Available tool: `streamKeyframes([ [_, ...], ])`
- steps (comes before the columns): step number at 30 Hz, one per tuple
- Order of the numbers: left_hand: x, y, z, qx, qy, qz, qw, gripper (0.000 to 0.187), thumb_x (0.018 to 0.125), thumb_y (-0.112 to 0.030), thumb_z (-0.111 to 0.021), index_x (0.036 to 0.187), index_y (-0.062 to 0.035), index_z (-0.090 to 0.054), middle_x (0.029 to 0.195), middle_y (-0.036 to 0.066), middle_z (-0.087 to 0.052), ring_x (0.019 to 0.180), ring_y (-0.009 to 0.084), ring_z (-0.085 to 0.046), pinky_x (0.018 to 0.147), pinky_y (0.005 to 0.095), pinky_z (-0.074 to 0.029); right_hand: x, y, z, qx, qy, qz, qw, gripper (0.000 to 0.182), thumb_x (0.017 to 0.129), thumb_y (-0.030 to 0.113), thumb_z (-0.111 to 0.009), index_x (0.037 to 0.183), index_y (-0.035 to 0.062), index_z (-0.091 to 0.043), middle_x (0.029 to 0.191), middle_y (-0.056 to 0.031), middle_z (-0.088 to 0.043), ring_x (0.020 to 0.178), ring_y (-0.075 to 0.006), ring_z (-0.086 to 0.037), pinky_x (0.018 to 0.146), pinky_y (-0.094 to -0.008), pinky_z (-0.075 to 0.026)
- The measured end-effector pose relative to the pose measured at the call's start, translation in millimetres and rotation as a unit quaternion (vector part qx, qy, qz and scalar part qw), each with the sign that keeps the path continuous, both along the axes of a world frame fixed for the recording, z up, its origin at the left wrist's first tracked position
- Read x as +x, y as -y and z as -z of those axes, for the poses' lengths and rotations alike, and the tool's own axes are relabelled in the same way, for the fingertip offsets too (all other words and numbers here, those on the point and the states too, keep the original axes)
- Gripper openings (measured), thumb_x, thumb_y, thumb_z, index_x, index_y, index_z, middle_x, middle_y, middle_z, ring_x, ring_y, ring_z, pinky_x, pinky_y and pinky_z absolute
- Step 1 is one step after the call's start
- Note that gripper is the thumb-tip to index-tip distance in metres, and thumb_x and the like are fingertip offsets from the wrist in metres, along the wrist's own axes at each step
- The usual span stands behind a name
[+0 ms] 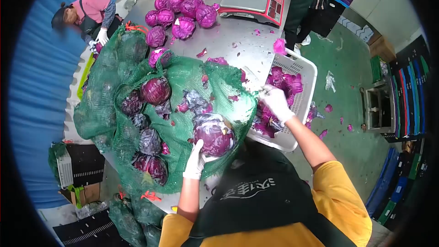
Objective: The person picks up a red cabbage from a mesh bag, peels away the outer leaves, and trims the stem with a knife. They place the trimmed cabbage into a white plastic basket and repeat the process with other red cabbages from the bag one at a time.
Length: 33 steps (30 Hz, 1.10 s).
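My left hand point(195, 161), in a white glove, grips a red cabbage point(213, 133) from its near left side. The thumb lies against the leaves and the other fingers are partly hidden beneath. The cabbage rests over a green mesh bag point(183, 75) spread across the table. My right hand point(275, 102), also gloved, is at the left side of a white crate point(309, 89) with loose purple leaves in it. Its fingers are closed together; glare hides what they hold, if anything. More red cabbages point(155, 90) lie in the mesh bag to the left.
Trimmed purple cabbages point(183, 27) are piled at the far side of the metal table point(238, 41), beside a red scale point(249, 0). A person in pink point(93, 11) works at the left. Another person stands beyond the crate. Leaf scraps litter the green floor point(340, 96).
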<state>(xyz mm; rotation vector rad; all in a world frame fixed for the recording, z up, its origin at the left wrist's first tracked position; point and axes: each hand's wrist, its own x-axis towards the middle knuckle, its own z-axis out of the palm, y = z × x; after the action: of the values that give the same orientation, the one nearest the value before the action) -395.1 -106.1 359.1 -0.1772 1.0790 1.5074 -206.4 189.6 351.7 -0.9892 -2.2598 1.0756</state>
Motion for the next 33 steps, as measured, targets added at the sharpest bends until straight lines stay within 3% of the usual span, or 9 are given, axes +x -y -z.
streamKeyframes([
  [1, 2.2, -1.7, 0.8, -0.001, 0.002, -0.004, 1.000, 0.062, 0.089, -0.024, -0.061, 0.141, -0.0133, -0.030, 0.134, 0.015, -0.045, 0.114, 0.0318, -0.054, 0.081, 0.0470, -0.057, -8.2, 18.9, 0.3, -0.356, 0.006, 0.006, 0.934, 0.028, 0.085, 0.024, -0.063, 0.107, 0.0061, -0.067, 0.086, -0.0069, -0.070, 0.068, -0.0137, -0.065, 0.064, -0.0290, -0.052],
  [4, 9.1, -21.4, -16.9, 0.019, -0.062, -0.003, 0.998, 0.067, 0.084, -0.017, -0.066, 0.141, -0.0074, -0.030, 0.132, 0.016, -0.046, 0.114, 0.0304, -0.054, 0.086, 0.0442, -0.055, -33.4, 72.2, -17.8, -0.532, -0.069, -0.105, 0.837, 0.032, 0.082, 0.032, -0.069, 0.101, 0.0069, -0.065, 0.072, 0.0010, -0.059, 0.056, -0.0061, -0.051, 0.051, -0.0190, -0.039],
  [8, 31.8, -60.9, -9.0, -0.004, -0.500, 0.010, 0.866, 0.102, 0.061, -0.011, -0.086, 0.141, -0.0028, -0.022, 0.132, 0.016, -0.037, 0.121, 0.0246, -0.040, 0.102, 0.0373, -0.036, -30.1, 56.2, -21.4, -0.456, -0.105, -0.093, 0.879, 0.022, 0.081, 0.024, -0.068, 0.093, 0.0058, -0.063, 0.070, 0.0010, -0.058, 0.056, -0.0050, -0.051, 0.050, -0.0198, -0.039],
  [12, 36.9, -112.3, -49.9, 0.082, -0.405, 0.023, 0.910, 0.107, 0.059, -0.015, -0.086, 0.141, -0.0022, -0.018, 0.138, 0.018, -0.030, 0.126, 0.0267, -0.035, 0.108, 0.0392, -0.030, -5.5, 5.8, -32.5, -0.357, -0.079, -0.110, 0.924, 0.021, 0.075, 0.011, -0.067, 0.092, 0.0038, -0.058, 0.070, 0.0013, -0.057, 0.060, -0.0079, -0.053, 0.056, -0.0228, -0.046],
  [18, 24.5, -154.8, -37.0, 0.050, -0.756, 0.234, 0.610, 0.078, 0.058, -0.033, -0.085, 0.119, 0.0040, -0.054, 0.120, 0.020, -0.055, 0.117, 0.0310, -0.048, 0.101, 0.0384, -0.038, 14.2, -16.7, -6.4, -0.319, -0.180, -0.154, 0.918, 0.074, 0.067, 0.012, -0.075, 0.136, 0.0090, -0.047, 0.109, -0.0026, -0.062, 0.085, -0.0106, -0.055, 0.077, -0.0261, -0.047],
  [20, 31.9, -172.6, -44.1, 0.071, -0.709, 0.248, 0.657, 0.077, 0.058, -0.034, -0.084, 0.119, 0.0021, -0.055, 0.118, 0.018, -0.057, 0.112, 0.0305, -0.052, 0.098, 0.0384, -0.040, 19.7, -12.9, -32.8, 0.049, -0.030, -0.172, 0.983, 0.078, 0.065, 0.028, -0.077, 0.135, 0.0099, -0.048, 0.120, -0.0105, -0.060, 0.104, -0.0214, -0.056, 0.092, -0.0333, -0.043],
  [24, 38.3, -186.9, -40.3, 0.121, -0.663, 0.276, 0.685, 0.070, 0.060, -0.034, -0.082, 0.116, -0.0007, -0.057, 0.110, 0.015, -0.062, 0.101, 0.0288, -0.059, 0.092, 0.0372, -0.045, 21.5, -0.3, -36.4, 0.015, -0.081, -0.109, 0.991, 0.077, 0.060, 0.038, -0.078, 0.127, 0.0096, -0.054, 0.121, -0.0145, -0.056, 0.116, -0.0295, -0.050, 0.101, -0.0379, -0.038],
  [26, 54.2, -186.0, -54.9, 0.093, -0.782, 0.217, 0.578, 0.059, 0.062, -0.028, -0.080, 0.111, -0.0010, -0.061, 0.105, 0.013, -0.065, 0.096, 0.0269, -0.062, 0.088, 0.0362, -0.048, 16.9, -8.8, -23.1, -0.024, -0.080, -0.091, 0.992, 0.070, 0.061, 0.035, -0.077, 0.123, 0.0097, -0.056, 0.117, -0.0137, -0.057, 0.114, -0.0292, -0.051, 0.099, -0.0373, -0.039],
  [33, 56.0, -175.9, -48.3, 0.059, -0.621, 0.286, 0.727, 0.065, 0.065, -0.025, -0.080, 0.119, 0.0007, -0.058, 0.119, 0.016, -0.060, 0.109, 0.0257, -0.057, 0.096, 0.0353, -0.043, 7.8, -8.6, -24.0, 0.027, -0.082, -0.121, 0.989, 0.044, 0.066, 0.020, -0.074, 0.107, 0.0073, -0.063, 0.102, -0.0095, -0.061, 0.099, -0.0249, -0.058, 0.085, -0.0335, -0.047],
])
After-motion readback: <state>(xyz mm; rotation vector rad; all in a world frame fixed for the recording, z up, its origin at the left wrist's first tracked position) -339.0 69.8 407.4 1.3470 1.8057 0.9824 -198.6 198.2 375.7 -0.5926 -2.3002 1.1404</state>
